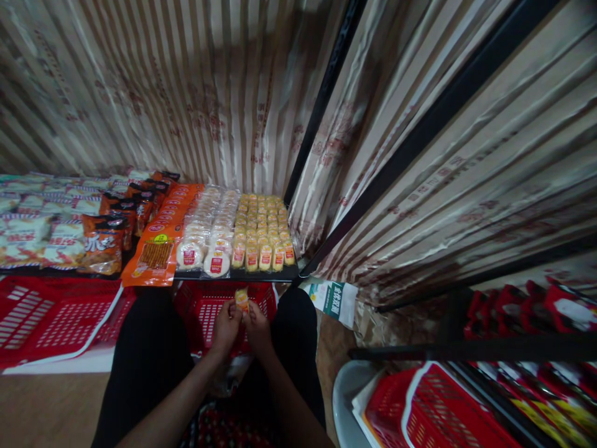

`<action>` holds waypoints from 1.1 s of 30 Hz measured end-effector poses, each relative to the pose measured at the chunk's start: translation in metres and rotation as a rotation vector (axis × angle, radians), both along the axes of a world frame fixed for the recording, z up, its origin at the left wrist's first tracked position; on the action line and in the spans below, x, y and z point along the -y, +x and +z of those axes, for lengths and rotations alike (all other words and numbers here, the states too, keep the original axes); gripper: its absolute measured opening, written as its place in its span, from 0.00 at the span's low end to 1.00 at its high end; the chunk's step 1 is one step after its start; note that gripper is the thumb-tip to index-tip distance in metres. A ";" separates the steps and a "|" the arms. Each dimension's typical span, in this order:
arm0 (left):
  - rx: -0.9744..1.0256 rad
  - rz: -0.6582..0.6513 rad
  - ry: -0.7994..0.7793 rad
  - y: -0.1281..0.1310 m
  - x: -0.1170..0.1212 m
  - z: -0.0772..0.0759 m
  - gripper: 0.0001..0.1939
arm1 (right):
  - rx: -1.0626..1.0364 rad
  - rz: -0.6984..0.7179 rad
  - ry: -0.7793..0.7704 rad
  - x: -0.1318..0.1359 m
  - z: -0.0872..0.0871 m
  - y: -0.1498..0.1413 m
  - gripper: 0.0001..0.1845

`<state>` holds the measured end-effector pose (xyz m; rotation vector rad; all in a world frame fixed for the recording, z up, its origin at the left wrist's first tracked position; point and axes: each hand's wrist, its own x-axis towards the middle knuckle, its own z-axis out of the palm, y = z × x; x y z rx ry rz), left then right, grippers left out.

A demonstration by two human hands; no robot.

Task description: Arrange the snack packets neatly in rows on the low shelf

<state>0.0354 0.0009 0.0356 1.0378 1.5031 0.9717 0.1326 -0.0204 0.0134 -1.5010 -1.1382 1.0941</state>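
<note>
Between my knees, my left hand (227,326) and my right hand (257,325) pinch one small yellow wrapped snack (242,300) with their fingertips. It is held above a red plastic basket (208,306), whose inside is partly hidden by my hands and legs. Just ahead, rows of similar yellow wrapped snacks (265,254) stand at the right end of a black shelf (237,274). To their left are rows of round white wrapped crackers (216,261). Whether the wrapper in my fingers is sealed is too small to tell.
Orange flat packs (158,246), orange-black bags (103,246) and white snack bags (28,236) fill the shelf leftward. Another red basket (60,317) is below. Black posts (321,106) stand before striped curtains (224,93). At right are a red basket (433,407) and red packages (508,305).
</note>
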 end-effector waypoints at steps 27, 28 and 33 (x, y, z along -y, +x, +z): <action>-0.163 -0.116 0.404 0.045 -0.008 0.049 0.14 | 0.576 -0.334 0.266 0.004 0.055 0.030 0.22; -0.157 -0.115 0.417 0.048 -0.010 0.051 0.14 | 0.577 -0.341 0.259 0.003 0.058 0.031 0.23; -0.127 -0.127 0.444 0.068 -0.023 0.059 0.14 | 0.504 -0.399 0.267 -0.003 0.061 0.037 0.26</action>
